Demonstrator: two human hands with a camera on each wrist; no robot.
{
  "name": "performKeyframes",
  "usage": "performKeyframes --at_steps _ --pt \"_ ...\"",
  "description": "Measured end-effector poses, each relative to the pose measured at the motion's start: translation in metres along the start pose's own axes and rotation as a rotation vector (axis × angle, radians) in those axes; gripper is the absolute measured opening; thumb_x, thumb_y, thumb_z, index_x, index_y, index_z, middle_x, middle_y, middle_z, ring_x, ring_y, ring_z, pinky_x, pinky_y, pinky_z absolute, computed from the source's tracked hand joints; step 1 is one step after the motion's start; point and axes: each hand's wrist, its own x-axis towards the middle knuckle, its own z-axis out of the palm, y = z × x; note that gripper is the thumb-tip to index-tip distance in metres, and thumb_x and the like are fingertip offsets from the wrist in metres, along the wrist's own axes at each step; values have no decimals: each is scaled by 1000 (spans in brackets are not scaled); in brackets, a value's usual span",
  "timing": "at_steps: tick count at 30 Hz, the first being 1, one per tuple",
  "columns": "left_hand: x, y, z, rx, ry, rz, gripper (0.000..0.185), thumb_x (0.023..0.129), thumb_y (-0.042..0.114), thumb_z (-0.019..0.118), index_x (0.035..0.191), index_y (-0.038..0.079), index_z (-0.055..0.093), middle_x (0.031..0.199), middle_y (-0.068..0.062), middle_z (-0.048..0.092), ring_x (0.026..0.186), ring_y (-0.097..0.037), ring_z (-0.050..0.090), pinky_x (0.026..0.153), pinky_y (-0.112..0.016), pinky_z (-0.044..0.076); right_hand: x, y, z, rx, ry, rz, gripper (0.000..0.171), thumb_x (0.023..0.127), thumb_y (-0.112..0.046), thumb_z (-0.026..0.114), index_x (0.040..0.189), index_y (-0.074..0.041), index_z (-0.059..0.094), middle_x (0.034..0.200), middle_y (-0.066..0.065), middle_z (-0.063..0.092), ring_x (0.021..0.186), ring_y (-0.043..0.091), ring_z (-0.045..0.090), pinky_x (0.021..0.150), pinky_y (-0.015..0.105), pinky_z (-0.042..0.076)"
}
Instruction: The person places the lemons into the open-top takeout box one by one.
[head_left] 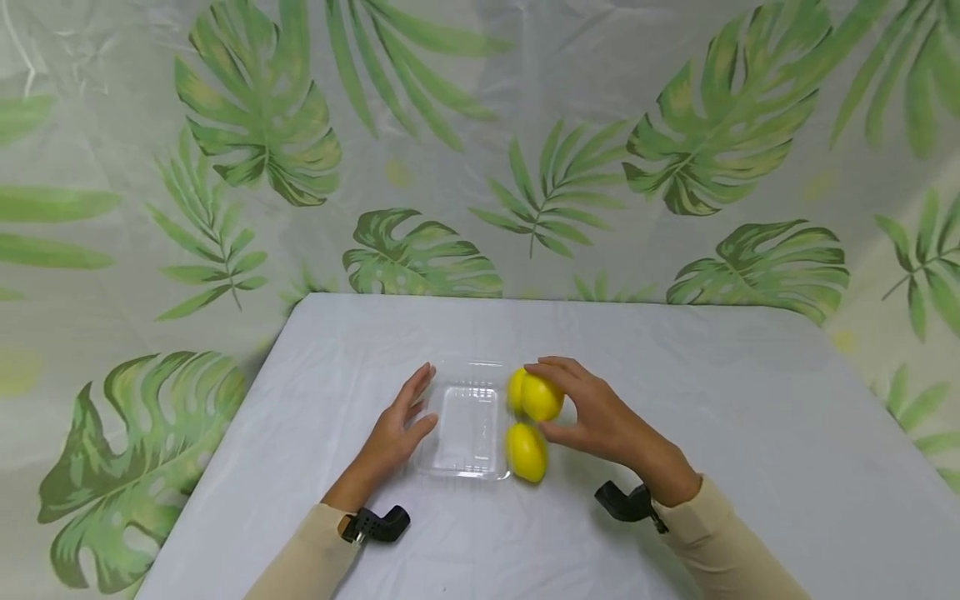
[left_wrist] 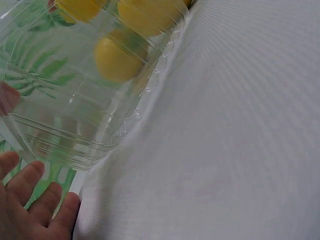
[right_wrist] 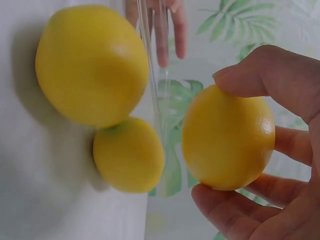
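My right hand holds a lemon between thumb and fingertips, raised off the table. In the right wrist view that lemon is apart from two others. Those two lie on the cloth along the right side of a clear plastic container: a near lemon and a far lemon, the latter partly hidden behind the held one. The container stands with its open top up and nothing inside. At its left side is my left hand, fingers extended and slightly spread, seen also in the left wrist view.
A white cloth covers the table, whose far edge meets a leaf-patterned backdrop. Black wrist cameras are strapped on both wrists, the left camera and the right camera hanging just above the cloth.
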Motion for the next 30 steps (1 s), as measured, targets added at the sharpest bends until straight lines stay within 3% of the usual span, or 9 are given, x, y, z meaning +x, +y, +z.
performKeyframes --at_steps 12,21,30 --pt "1 4 4 13 7 -3 67 94 -2 54 152 0 21 154 -22 26 141 -37 28 110 -54 32 7 -9 15 45 -26 -23 65 78 -19 76 138 -18 51 137 1 48 119 18 52 96 39 51" --pt "-2 4 3 54 13 -4 63 93 -1 55 149 -3 28 153 -22 30 138 -39 32 108 -53 35 13 -19 30 66 -18 -116 64 78 -22 78 136 -17 53 132 1 50 111 14 54 90 31 54" --pt "-3 5 1 67 11 55 58 92 -1 56 145 -6 34 151 -24 32 139 -39 31 108 -54 34 24 -28 41 83 -50 -126 63 79 -24 78 137 -16 53 131 0 50 113 13 51 92 31 52"
